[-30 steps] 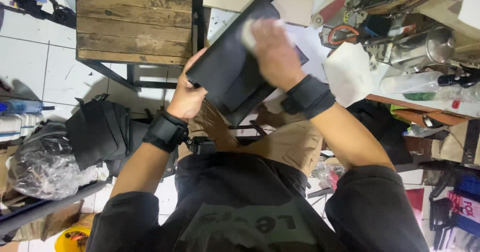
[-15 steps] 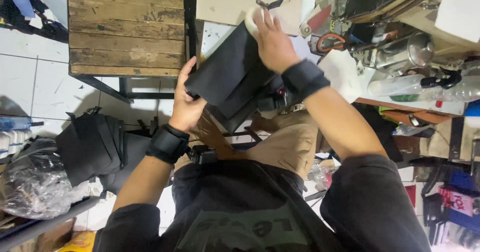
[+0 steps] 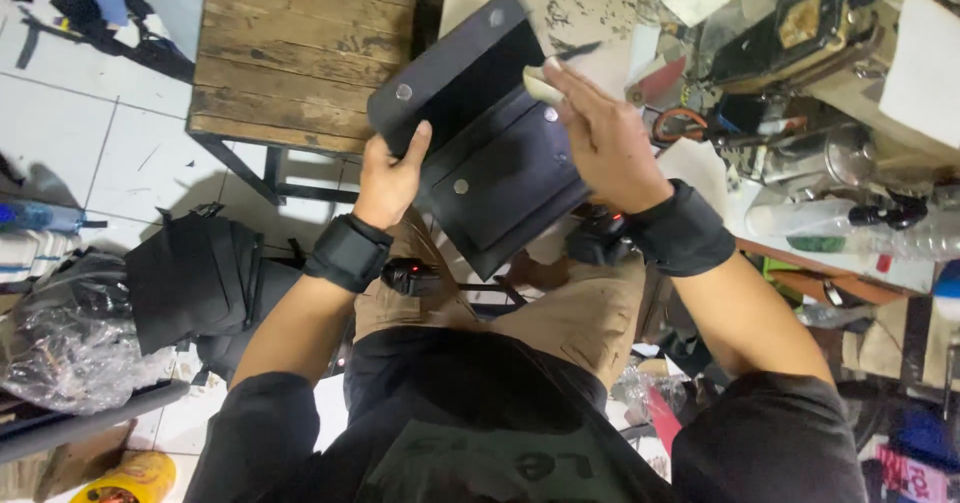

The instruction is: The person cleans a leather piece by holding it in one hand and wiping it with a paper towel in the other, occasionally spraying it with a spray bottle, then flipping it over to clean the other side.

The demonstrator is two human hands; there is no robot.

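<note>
Here we are looking straight down, and at centre frame we hold a black snap-flap pouch (image 3: 490, 168), tilted, its flap thrown open toward the upper left with metal snaps showing along flap and body. Our left hand (image 3: 388, 178) is clamped on the pouch's left edge, thumb up on the inner face just below the flap, fingers hidden behind. Our right hand (image 3: 598, 135) lies flat on the pouch's right side, fingers together and stretched toward the top of the frame, pinning a small pale pad (image 3: 540, 84) against the black material just under the fingertips. Both wrists wear black wrist wraps (image 3: 348, 252).

Behind the pouch, upper left, stands a worn wooden stool (image 3: 300, 53) on dark metal legs, over white floor tiles. At upper right we see a cluttered bench (image 3: 560, 3), its pale top scuffed with dark marks, and a clear plastic bottle (image 3: 850, 225) lying at its right edge. Left of our knees sits a black bag (image 3: 195, 278), with crumpled clear plastic (image 3: 70, 348) just beside it at lower left. Our tan trousers (image 3: 580, 318) show below the pouch.
</note>
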